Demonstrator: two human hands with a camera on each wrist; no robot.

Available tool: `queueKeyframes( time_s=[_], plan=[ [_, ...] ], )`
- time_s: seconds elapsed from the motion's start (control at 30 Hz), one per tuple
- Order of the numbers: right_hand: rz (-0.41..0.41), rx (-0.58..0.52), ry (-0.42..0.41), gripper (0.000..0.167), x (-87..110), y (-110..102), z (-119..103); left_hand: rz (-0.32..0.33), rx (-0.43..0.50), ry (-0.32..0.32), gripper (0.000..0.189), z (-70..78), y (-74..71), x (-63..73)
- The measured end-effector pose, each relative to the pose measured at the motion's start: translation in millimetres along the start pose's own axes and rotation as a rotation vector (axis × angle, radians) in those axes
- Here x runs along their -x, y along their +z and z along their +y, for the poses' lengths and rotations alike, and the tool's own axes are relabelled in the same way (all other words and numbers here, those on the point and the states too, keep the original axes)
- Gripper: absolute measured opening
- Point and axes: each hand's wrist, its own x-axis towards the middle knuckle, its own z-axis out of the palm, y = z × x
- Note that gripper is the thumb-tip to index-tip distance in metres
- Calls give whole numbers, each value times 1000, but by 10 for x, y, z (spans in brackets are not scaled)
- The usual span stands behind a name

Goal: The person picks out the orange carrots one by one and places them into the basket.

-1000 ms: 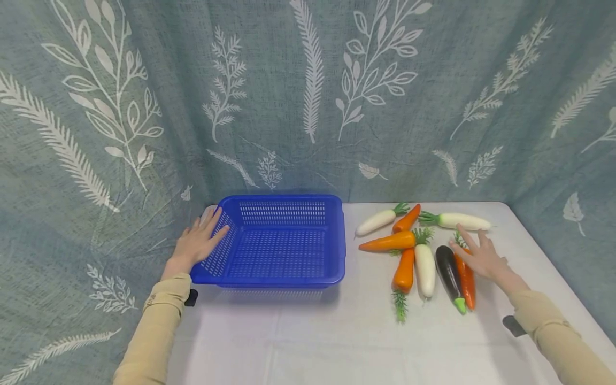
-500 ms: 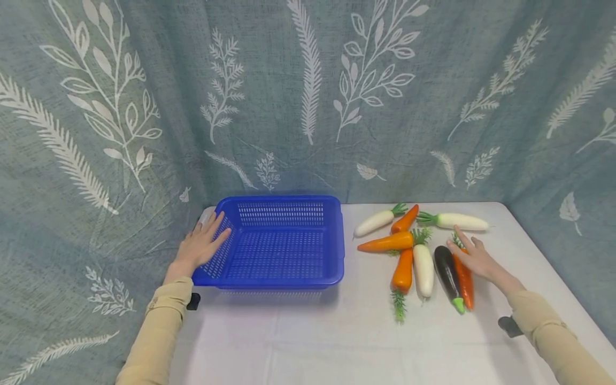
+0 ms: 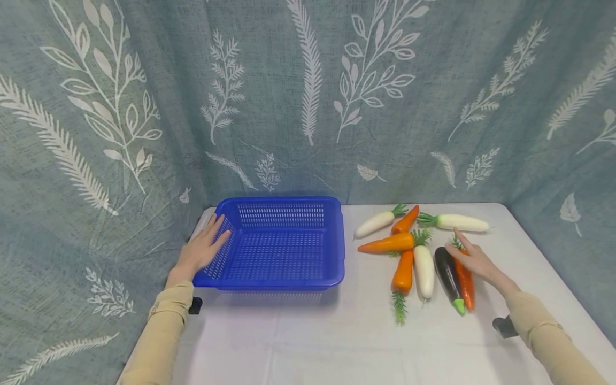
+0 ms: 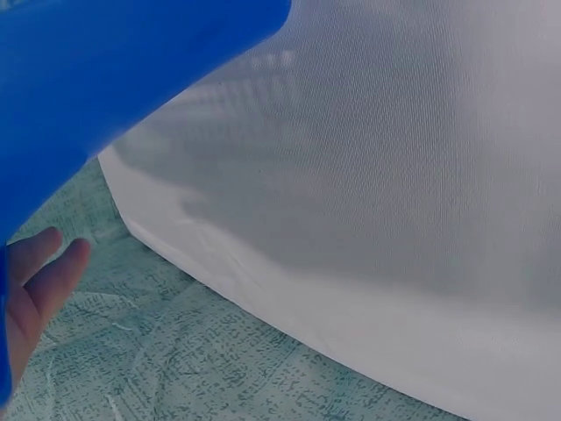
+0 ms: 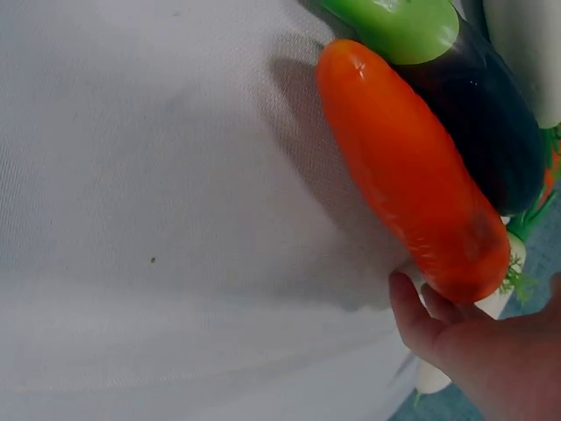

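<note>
In the head view, my left hand [image 3: 198,252] is spread at the left side of a blue plastic basket [image 3: 284,284], its fingers by the rim. Whether it presses on the basket is unclear. My right hand [image 3: 477,264] is over the leafy end of the rightmost carrot [image 3: 466,286], with thumb and fingers apart. In the right wrist view, fingertips [image 5: 408,303] lie beside the carrot's thick end; the thumb is mostly out of sight, and no firm grip shows. A dark eggplant [image 3: 448,274] with a green cap lies along the carrot's left side.
Left of the eggplant lie a white radish [image 3: 424,271] and a carrot [image 3: 403,271], with another carrot [image 3: 386,243] across its upper end. Farther back are a carrot [image 3: 406,220] and two radishes, one left [image 3: 375,224], one right [image 3: 463,222]. A patterned curtain [image 3: 289,107] borders the white table [image 3: 308,342].
My right hand has come down a little and its fingers have drawn in around the end of the carrot. My left hand stays by the basket with hardly any shift.
</note>
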Motion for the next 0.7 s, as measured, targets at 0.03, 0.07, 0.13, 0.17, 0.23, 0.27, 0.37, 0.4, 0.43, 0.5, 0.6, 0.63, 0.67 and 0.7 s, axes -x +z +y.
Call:
queueKeyframes(
  time_s=[0.03, 0.07, 0.13, 0.17, 0.23, 0.27, 0.37, 0.4, 0.43, 0.5, 0.6, 0.63, 0.67, 0.7],
  plan=[
    [4, -3, 1, 82, 0, 5, 3, 5, 2, 2, 71, -2, 6, -1],
    [10, -4, 0, 81, -1, 10, 9, 8, 7, 3, 70, -4, 11, -2],
    [21, -7, 1, 80, 0, 17, 14, 11, 15, 4, 70, -11, 18, -4],
    [26, -10, 2, 79, 1, 19, 16, 12, 19, 5, 70, -19, 21, -4],
    [34, -19, 12, 77, 6, 22, 14, 14, 25, 9, 70, -31, 28, -4],
    [39, -21, 15, 76, 9, 22, 16, 16, 28, 13, 70, -35, 30, -6],
    [49, -34, 31, 73, 10, 32, 31, 21, 34, 22, 69, -50, 40, -12],
    [55, -37, 36, 72, 10, 37, 36, 24, 37, 25, 69, -56, 44, -15],
    [62, -41, 31, 71, 11, 42, 45, 28, 39, 30, 69, -60, 46, -19],
    [77, -55, 20, 68, 18, 51, 60, 39, 44, 37, 69, -65, 49, -24],
    [96, -83, 1, 62, 43, 59, 65, 56, 47, 48, 68, -78, 54, -30],
    [102, -92, -5, 60, 51, 61, 66, 61, 46, 49, 68, -79, 56, -29],
    [109, -100, -9, 57, 58, 63, 65, 66, 46, 50, 68, -81, 57, -29],
    [115, -106, -12, 55, 60, 66, 69, 70, 47, 51, 67, -85, 59, -29]
  ],
)
